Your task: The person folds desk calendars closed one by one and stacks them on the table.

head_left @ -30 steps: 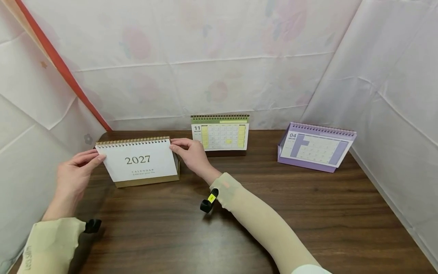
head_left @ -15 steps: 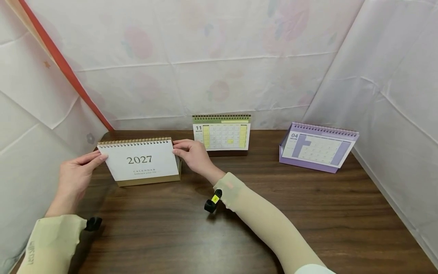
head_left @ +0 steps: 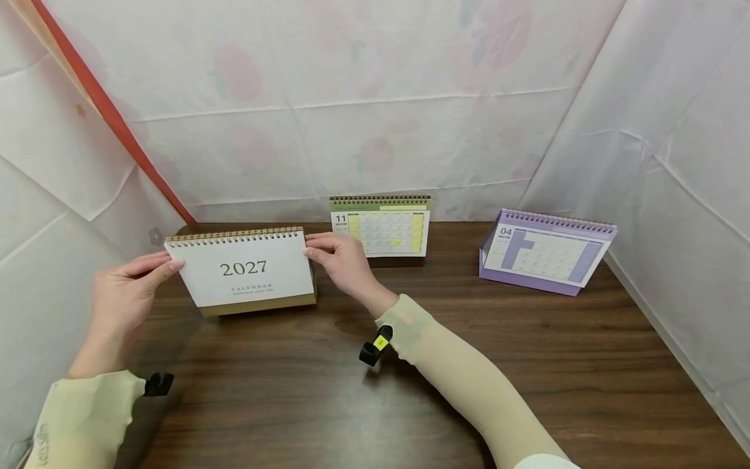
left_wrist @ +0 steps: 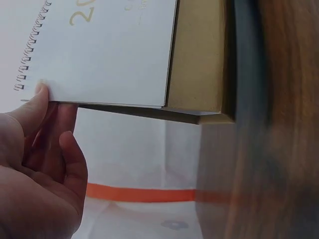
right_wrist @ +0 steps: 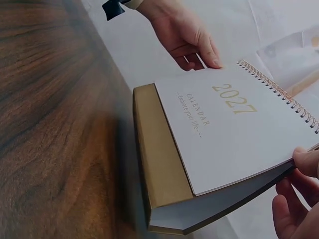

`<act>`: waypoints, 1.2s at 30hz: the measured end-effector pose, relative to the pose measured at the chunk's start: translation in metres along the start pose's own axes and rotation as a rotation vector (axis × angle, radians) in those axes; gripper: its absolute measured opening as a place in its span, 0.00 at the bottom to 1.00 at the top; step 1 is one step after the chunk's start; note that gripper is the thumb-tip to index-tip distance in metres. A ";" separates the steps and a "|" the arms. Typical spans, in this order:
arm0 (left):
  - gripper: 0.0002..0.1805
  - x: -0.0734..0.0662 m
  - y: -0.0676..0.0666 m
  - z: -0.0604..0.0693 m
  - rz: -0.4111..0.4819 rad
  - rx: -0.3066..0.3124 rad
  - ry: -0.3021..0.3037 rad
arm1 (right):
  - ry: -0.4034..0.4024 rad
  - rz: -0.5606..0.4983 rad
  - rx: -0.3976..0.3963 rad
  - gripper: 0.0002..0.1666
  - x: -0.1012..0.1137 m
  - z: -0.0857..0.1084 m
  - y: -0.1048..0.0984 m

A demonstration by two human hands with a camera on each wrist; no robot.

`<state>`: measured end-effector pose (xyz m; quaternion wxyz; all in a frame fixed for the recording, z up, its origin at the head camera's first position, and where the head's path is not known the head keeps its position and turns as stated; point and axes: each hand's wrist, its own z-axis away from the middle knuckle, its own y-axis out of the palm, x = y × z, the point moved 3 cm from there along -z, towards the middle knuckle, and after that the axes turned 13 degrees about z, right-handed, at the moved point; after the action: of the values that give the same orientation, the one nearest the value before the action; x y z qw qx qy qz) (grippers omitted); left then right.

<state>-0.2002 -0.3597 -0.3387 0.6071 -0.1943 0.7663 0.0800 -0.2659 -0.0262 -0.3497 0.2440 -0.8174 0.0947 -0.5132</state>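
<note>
Left end of the table [head_left: 263, 397]: left hand [head_left: 124, 296], pinching the upper left edge of the white 2027 calendar [head_left: 243, 279], thumb on the front, fingers behind. Probable fault at this point: cover sheet [left_wrist: 124, 64] slipping under the thumb, from a pinch too light and too near the corner.

Left of centre: white 2027 calendar, front facing near, spiral binding [head_left: 234, 236] along the top, gold base [right_wrist: 157, 149] below. Contact between gold base and table: impossible to confirm from these angles. Dragging of one base corner: foreseeable, with unequal lift at left and right. Folding of the hollow gold base: also foreseeable (cardboard, by the look of it), with too strong an inward squeeze.

Right edge of the same calendar: right hand [head_left: 346, 264], likewise pinching, thumb in front, fingers behind. Keep both pinches level to avoid twisting the spiral binding.

Centre, far: green calendar [head_left: 389, 234], lower left part hidden in the head view behind the right hand. Touching or apart: cannot tell. Possible result of a careless swing to the far right: knuckles against the page, green calendar knocked toward the far cloth wall [head_left: 305, 153].

Far right: purple calendar [head_left: 545, 257], standing angled, well apart from both hands. Low risk, barring a wide sweep of the right sleeve [head_left: 469, 384].
</note>
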 end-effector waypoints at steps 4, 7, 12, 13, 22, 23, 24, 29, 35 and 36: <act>0.16 -0.012 0.003 0.007 -0.014 0.012 0.028 | 0.000 -0.013 0.001 0.12 0.004 0.004 -0.010; 0.15 -0.022 0.010 0.014 -0.020 0.024 0.056 | -0.008 -0.017 0.004 0.12 0.007 0.009 -0.023; 0.12 -0.036 0.027 0.028 -0.055 0.086 0.145 | -0.001 -0.027 0.004 0.11 0.006 0.021 -0.050; 0.12 -0.037 0.030 0.031 -0.067 0.101 0.157 | 0.006 -0.030 0.002 0.11 0.004 0.024 -0.055; 0.11 -0.052 0.072 0.050 -0.040 0.210 0.201 | -0.031 0.003 -0.046 0.10 -0.003 0.050 -0.108; 0.11 -0.053 0.079 0.051 -0.025 0.227 0.199 | -0.036 0.016 -0.056 0.10 -0.005 0.053 -0.115; 0.11 -0.053 0.086 0.053 -0.014 0.244 0.194 | -0.041 0.023 -0.066 0.09 -0.007 0.057 -0.121; 0.10 -0.058 0.120 0.058 0.034 0.326 0.191 | -0.016 0.049 -0.097 0.08 -0.020 0.076 -0.149; 0.09 -0.061 0.152 0.063 0.076 0.422 0.194 | 0.046 0.081 -0.112 0.09 -0.031 0.100 -0.174; 0.09 -0.061 0.156 0.064 0.079 0.435 0.196 | 0.048 0.089 -0.112 0.09 -0.033 0.103 -0.178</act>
<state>-0.1928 -0.1822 -0.3135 0.5540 -0.0356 0.8277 -0.0826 -0.2068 0.1715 -0.3241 0.2182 -0.8123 0.1653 -0.5150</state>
